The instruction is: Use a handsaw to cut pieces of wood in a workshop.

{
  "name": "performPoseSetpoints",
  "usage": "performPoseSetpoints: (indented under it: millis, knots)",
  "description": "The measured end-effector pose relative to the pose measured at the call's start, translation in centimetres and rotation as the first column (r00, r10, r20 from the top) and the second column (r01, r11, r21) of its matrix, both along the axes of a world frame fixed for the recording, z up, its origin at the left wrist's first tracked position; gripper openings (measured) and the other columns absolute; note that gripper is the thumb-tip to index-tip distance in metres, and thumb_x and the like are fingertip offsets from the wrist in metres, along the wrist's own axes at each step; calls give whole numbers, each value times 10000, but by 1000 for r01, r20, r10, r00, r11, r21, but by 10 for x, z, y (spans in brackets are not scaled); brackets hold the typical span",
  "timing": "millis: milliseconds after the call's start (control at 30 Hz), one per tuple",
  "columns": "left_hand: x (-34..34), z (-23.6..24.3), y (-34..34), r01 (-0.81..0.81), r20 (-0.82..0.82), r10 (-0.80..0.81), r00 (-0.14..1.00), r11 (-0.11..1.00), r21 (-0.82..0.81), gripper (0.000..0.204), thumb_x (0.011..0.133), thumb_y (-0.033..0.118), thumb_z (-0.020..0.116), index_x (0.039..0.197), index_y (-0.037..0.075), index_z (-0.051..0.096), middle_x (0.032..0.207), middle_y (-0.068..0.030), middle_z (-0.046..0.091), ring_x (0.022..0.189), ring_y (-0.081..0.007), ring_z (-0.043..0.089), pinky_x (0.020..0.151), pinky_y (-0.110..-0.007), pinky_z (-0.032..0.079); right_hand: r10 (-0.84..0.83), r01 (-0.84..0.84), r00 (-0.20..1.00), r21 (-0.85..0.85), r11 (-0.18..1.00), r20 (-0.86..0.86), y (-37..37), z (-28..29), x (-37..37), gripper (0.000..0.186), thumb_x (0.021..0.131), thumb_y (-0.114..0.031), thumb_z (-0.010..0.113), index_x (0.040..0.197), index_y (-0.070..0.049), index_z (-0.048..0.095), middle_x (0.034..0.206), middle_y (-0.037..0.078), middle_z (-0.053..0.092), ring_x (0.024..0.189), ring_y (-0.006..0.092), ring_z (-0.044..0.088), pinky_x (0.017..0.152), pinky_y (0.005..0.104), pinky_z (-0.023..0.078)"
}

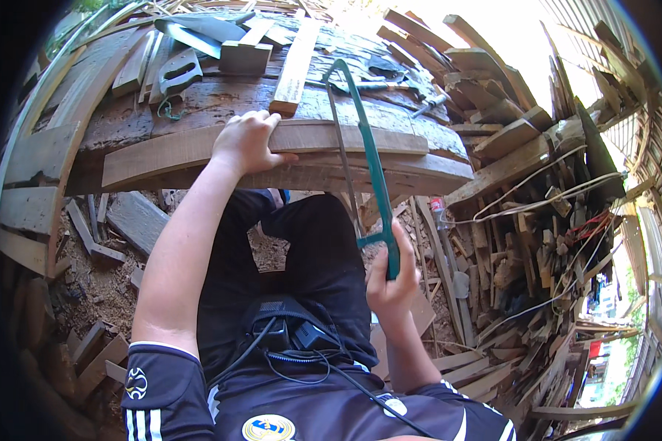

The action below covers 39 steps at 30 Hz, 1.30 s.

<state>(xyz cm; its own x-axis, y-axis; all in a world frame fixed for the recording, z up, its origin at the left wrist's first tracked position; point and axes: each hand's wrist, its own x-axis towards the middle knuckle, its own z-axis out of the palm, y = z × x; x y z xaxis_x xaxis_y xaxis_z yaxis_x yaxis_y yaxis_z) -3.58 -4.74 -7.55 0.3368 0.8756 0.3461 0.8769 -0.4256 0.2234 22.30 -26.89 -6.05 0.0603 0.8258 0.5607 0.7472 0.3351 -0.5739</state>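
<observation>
My left hand (246, 143) grips a long wooden board (169, 151) lying along the near edge of the bench, fingers over its top and thumb stretched out along the near side. In my right hand (396, 290) is the lower end of a green-framed bow saw (369, 147), held closed. The saw points away from me, and its thin blade crosses the board toward the right end. I cannot tell how deep the blade sits in the wood.
On the worn timber bench (221, 95) lie a handsaw (180, 73), a wooden block (244, 57), a light wood strip (298, 62) and a hammer (426, 103). Offcuts (507, 294) pile up at the right. Wood scraps and sawdust cover the ground at the left.
</observation>
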Motion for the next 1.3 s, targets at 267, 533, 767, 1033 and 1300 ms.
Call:
performPoseSetpoints:
  millis: [267,533,767,1033,1300]
  knots:
    - [8,1,0,-41,-6,41,999,999,-29,871,736,716,759,1286,49,646,1177,-134,692,1142,-280,671,1025,-419,517,18,-14,978,20,1000,-208,111,17,-17,459,972,8,541,1428,-47,527,828,164,689,684,236,710,641,362,555]
    - [3,1,1,-15,-29,14,999,1000,-22,883,726,693,779,1296,33,636,1164,-137,696,1128,-286,675,1024,-428,515,35,-41,965,-20,999,-262,12,-10,9,447,1015,22,485,1461,-6,472,956,108,680,529,55,549,453,228,462]
    - [7,0,-3,-3,11,3,1000,1000,19,874,724,700,776,1280,37,645,1141,-148,697,1112,-306,679,1004,-432,527,29,-23,998,128,991,-50,64,-6,-9,467,949,36,563,1413,-1,526,1136,281,699,892,336,757,724,393,582]
    - [2,1,-3,-48,-1,48,999,999,8,867,726,692,780,1278,36,651,1178,-150,703,1119,-317,680,1018,-440,524,40,-32,986,51,998,-159,128,15,-22,456,950,15,537,1403,-35,537,875,232,711,726,330,737,656,392,560]
    - [5,6,-8,-9,31,9,999,1000,-14,875,724,638,806,1297,-1,637,1218,-180,684,1145,-346,662,1022,-444,518,-61,62,991,-2,998,-119,0,-16,7,445,964,43,577,1406,20,531,1118,230,729,862,288,764,697,352,579]
